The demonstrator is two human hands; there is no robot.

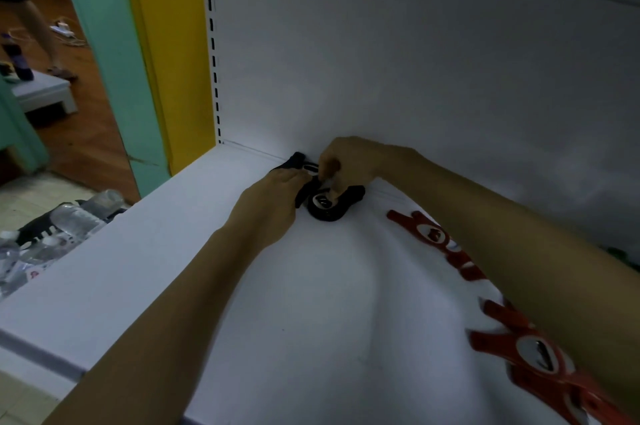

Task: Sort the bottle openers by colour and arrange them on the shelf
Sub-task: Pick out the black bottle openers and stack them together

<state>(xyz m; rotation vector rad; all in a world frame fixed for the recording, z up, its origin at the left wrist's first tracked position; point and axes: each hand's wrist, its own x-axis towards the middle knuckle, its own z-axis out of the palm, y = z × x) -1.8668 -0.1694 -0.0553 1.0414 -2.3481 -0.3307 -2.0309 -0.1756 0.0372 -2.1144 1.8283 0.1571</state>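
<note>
Two black bottle openers point(325, 204) lie overlapping at the back of the white shelf point(173, 251), against the rear panel. My left hand point(277, 196) rests on the farther black opener point(298, 161) with its fingertips at the metal ring. My right hand point(346, 165) reaches from the right with curled fingers, its thumb pressing into the metal ring of the nearer black opener. Red bottle openers point(429, 234) lie in a row along the shelf's right side, partly hidden under my right forearm; the nearest red one point(533, 355) is at the front right.
The shelf's white back panel point(415, 61) rises right behind the openers. A slotted upright point(213, 43) and a yellow panel point(169, 43) stand at left. Plastic water bottles point(52, 234) lie on the floor below left. A person's leg point(38, 26) shows far left. Something green point(620, 255) peeks out at the right edge.
</note>
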